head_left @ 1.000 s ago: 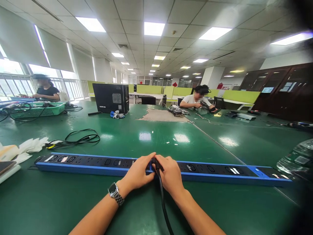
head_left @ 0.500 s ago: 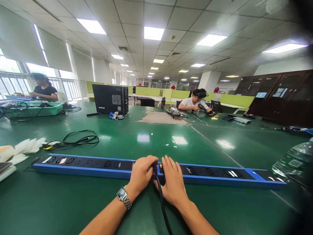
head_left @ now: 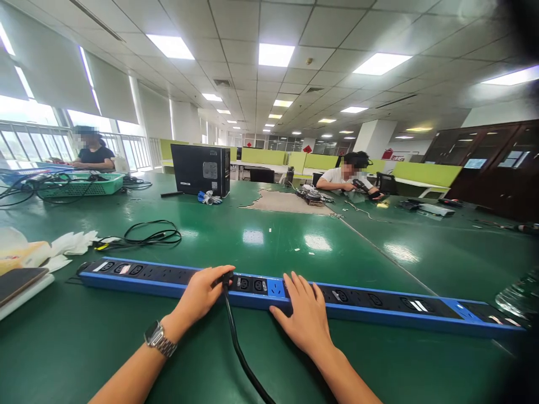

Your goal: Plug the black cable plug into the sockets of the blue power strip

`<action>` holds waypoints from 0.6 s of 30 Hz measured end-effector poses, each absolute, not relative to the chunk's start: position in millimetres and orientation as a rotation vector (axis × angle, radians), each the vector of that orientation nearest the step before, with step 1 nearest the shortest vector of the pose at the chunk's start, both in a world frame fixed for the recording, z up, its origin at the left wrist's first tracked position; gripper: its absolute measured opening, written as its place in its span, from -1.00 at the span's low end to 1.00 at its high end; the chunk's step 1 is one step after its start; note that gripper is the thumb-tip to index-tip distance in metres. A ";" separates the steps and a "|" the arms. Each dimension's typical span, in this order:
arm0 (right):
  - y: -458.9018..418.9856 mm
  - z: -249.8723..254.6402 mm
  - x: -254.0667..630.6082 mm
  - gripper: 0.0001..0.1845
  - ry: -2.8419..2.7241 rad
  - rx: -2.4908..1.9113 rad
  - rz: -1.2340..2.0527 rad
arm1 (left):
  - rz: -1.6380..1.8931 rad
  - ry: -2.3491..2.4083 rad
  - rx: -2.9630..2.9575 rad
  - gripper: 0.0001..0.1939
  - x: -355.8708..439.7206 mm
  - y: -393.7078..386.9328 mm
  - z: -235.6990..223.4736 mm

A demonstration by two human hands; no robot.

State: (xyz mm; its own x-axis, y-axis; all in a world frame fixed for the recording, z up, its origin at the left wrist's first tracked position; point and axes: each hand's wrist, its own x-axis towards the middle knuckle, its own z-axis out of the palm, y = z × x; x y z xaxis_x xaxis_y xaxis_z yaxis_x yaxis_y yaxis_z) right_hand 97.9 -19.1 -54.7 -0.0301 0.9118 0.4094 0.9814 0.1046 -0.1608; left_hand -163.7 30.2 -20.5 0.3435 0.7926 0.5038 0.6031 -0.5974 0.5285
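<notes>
A long blue and black power strip point(head_left: 370, 303) lies across the green table in front of me. My left hand point(head_left: 202, 294) is closed on a black plug point(head_left: 227, 279) seated in the strip, a wristwatch on its wrist. The plug's black cable point(head_left: 240, 350) runs back toward me. My right hand point(head_left: 305, 317) lies flat on the strip to the right of the plug, fingers stretched out. Two free sockets show between my hands.
A coiled black cable point(head_left: 147, 235) and white tissues point(head_left: 69, 244) lie at the left. Behind stand a black computer case point(head_left: 200, 169) and a green basket point(head_left: 80, 185). A plastic bottle point(head_left: 520, 292) is at the right edge. Two other people sit at the far side.
My left hand has carried the plug leftward along the strip. My right hand has let go of it and now lies flat on the strip. The view shifted slightly left.
</notes>
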 end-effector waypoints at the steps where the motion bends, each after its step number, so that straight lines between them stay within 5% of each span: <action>1: -19.3 -53.4 97.6 -0.26 -1.975 -1.850 -0.210 | 1.080 1.250 2.380 -0.68 -163.8 31.0 -18.5; 8: -10.9 -35.0 57.7 -0.37 -1.973 -1.587 0.012 | 0.944 1.240 2.535 -0.62 -171.1 33.6 -26.5; 14: 16.6 -22.1 -9.1 -0.63 -2.070 -1.208 0.042 | 0.856 1.427 2.554 0.01 -175.4 29.1 -34.3; 18: 21.1 -14.1 13.2 -0.70 -1.750 -1.154 -0.082 | 0.817 1.488 2.584 0.01 -175.5 30.0 -35.8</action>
